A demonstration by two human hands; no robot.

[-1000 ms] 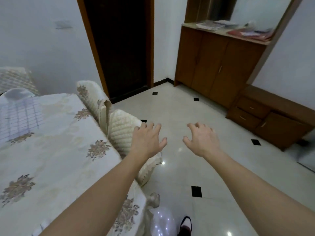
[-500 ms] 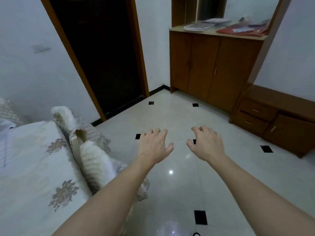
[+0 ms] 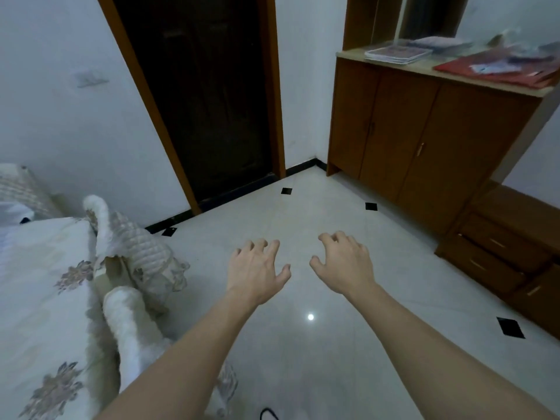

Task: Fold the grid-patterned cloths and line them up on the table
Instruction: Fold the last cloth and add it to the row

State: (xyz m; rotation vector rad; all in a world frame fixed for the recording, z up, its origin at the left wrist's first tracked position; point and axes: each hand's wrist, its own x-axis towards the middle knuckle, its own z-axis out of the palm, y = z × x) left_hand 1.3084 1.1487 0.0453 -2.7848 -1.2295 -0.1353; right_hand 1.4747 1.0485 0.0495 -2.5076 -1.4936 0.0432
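My left hand point(image 3: 256, 269) and my right hand point(image 3: 344, 263) hang side by side over the tiled floor, palms down, fingers loosely curled, holding nothing. The table point(image 3: 39, 298), under a cream cloth with flower prints, fills the lower left, well left of both hands. No grid-patterned cloth can be made out in view; only a pale blurred patch shows at the far left edge.
Two chairs with quilted cream covers point(image 3: 133, 244) stand against the table's right side. A dark door point(image 3: 206, 95) faces me. A brown cabinet point(image 3: 424, 137) with papers on top and a low drawer unit point(image 3: 509, 256) line the right wall. Glossy floor point(image 3: 303, 344) lies between.
The view has swung right, away from the table. The grid-patterned cloth seen at the far left a second ago has left the view. Both hands stayed empty and together.
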